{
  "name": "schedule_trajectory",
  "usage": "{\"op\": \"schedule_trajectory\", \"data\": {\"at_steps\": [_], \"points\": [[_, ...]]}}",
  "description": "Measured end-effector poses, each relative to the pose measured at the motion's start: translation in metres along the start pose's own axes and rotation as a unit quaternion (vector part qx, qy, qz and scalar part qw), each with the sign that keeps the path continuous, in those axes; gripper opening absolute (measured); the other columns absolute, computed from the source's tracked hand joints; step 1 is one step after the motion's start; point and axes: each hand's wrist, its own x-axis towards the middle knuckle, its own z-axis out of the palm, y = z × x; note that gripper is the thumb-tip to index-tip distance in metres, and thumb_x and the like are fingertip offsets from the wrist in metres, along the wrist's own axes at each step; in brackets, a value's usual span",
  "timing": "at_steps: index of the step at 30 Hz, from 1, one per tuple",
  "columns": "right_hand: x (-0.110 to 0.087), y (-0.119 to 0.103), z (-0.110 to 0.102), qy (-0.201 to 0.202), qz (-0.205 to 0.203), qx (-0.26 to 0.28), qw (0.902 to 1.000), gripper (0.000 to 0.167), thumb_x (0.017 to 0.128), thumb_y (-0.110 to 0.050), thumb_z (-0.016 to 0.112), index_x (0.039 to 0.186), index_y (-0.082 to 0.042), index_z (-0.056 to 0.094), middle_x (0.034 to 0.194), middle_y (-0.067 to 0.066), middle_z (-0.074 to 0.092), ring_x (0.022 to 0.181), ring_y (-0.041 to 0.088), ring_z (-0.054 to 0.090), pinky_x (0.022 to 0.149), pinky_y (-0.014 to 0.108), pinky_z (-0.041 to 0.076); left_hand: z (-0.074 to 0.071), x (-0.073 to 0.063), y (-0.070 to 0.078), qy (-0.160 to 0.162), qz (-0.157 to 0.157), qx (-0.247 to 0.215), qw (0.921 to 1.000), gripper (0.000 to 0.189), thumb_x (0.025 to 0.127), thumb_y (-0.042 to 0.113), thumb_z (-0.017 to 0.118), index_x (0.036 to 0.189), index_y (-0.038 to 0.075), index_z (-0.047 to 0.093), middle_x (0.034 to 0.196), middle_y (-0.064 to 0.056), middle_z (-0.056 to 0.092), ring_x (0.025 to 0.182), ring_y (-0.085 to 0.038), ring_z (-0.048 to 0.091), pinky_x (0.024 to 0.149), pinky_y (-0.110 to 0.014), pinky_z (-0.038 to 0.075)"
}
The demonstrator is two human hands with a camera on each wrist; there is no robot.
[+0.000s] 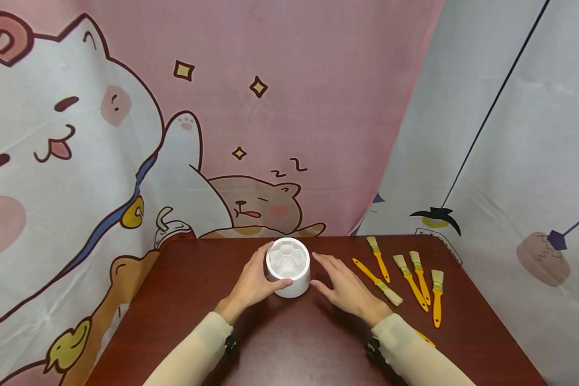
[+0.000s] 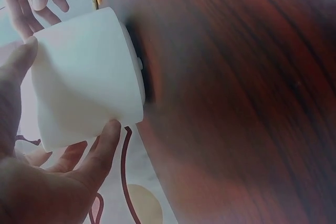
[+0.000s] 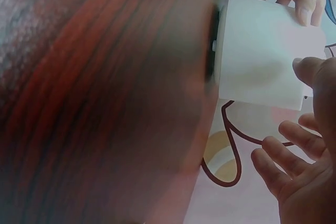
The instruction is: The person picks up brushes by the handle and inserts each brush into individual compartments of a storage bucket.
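Observation:
A white round pen holder (image 1: 291,289) with inner compartments stands upright near the far edge of the table. My left hand (image 1: 252,281) grips it from the left, thumb across the front and fingers at the far side; the left wrist view shows the thumb and fingers on opposite sides of the white wall. My right hand (image 1: 347,287) is just to its right, fingers apart and slightly bent, with a gap between them and the holder. Small feet show under its base in the wrist views; I cannot tell whether it touches the tabletop.
Several paintbrushes (image 1: 437,305) with yellow handles and pale bristles lie scattered on the right of the dark red-brown table (image 1: 173,321). Another yellow handle (image 1: 424,339) is partly hidden by my right sleeve. A cartoon-printed cloth (image 1: 328,134) hangs behind and beside the table.

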Motion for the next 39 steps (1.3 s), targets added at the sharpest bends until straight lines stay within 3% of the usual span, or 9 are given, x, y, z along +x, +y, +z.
{"op": "schedule_trajectory", "data": {"at_steps": [10,39], "points": [[-0.006,-0.002,-0.004,-0.001,-0.007,-0.002,1.0,0.082,0.104,-0.034,0.092,0.175,-0.021,0.053,0.168,0.01,0.065,0.152,0.034,0.067,0.123,0.061,0.058,0.0,-0.005,0.006,-0.009,0.018,0.001,0.9998,0.123,0.082,0.05,0.108,0.178,0.013,0.041,0.165,-0.013,0.062,0.148,-0.034,0.067,0.124,-0.059,0.056],[-0.035,-0.003,-0.012,0.067,-0.084,-0.024,0.994,0.062,0.102,-0.032,0.094,0.157,-0.015,0.071,0.145,0.004,0.078,0.134,0.023,0.076,0.11,0.049,0.067,0.009,-0.031,0.021,-0.026,0.041,-0.006,0.9988,0.124,0.082,0.055,0.107,0.178,0.012,0.041,0.17,-0.011,0.06,0.151,-0.03,0.065,0.124,-0.059,0.056]]}}
